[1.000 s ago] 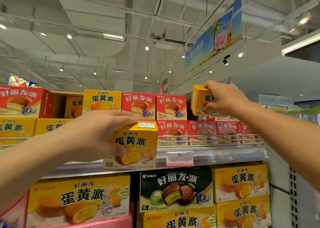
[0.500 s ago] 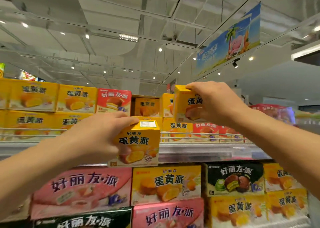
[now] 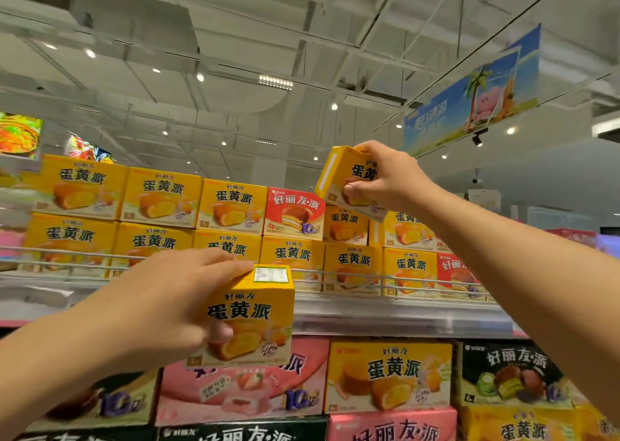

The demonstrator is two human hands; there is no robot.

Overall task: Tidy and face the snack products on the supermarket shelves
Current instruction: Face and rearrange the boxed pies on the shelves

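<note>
Your right hand (image 3: 385, 179) has lifted its yellow egg-yolk pie box (image 3: 349, 182) to centre right, above the red chocolate pie box (image 3: 295, 214); your left hand (image 3: 174, 303) still grasps another yellow box (image 3: 251, 316) at lower centre; both await placing on the top shelf (image 3: 385, 313).

Two small yellow egg-yolk-pie boxes are held off the top shelf (image 3: 369, 316). The lower box (image 3: 250, 316) hangs upright in front of the shelf's front rail, printed face outward, gripped by the left hand (image 3: 167, 303). The upper box (image 3: 349, 182) is tilted above the shelf's stacked yellow boxes (image 3: 157, 199), beside one red box (image 3: 295, 212), pinched by the right hand (image 3: 385, 175).
</note>
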